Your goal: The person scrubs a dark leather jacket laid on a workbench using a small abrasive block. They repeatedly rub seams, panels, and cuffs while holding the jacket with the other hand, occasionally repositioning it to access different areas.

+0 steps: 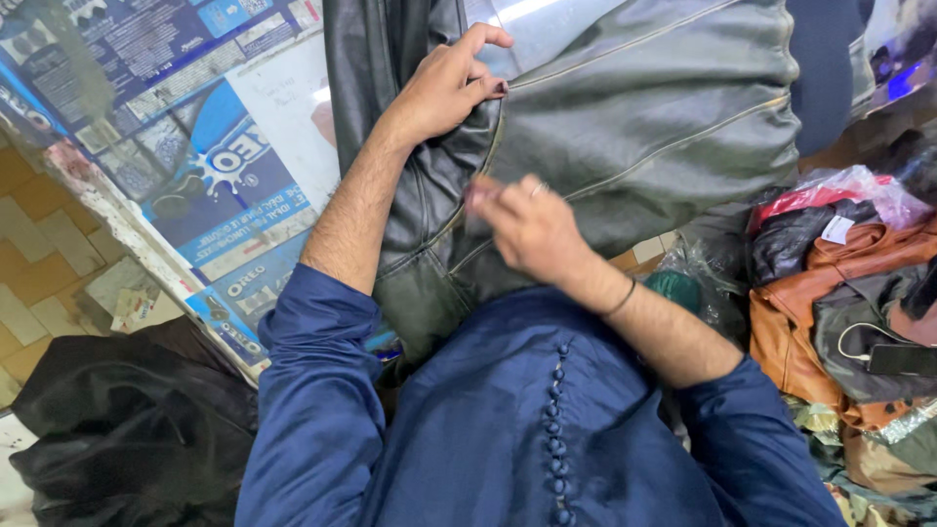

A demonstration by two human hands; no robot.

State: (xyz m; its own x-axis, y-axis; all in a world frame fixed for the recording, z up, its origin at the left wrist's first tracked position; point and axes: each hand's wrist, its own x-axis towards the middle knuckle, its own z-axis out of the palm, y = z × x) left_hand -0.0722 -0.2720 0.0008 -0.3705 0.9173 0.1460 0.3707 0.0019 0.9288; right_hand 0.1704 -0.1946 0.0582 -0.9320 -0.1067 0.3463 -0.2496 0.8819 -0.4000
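Left hand (pixel 444 88) clamped on dark leather jacket (pixel 634 117) at twelve o'clock; right hand (pixel 527 229) blurred, grip undeterminable. Blue-and-white printed wrappers (pixel 210 166) lined tabletop at ten o'clock; clear plastic bag (pixel 859 187) at three.

Work surface: table (pixel 195 176) covered in blue and white printed wrapper sheets, edge worn.
Floor: tan tiles (pixel 29 244) at left.
Left foreground: black bag (pixel 127 429).
Right: heaped brown and black jackets (pixel 839 293), some plastic-wrapped.
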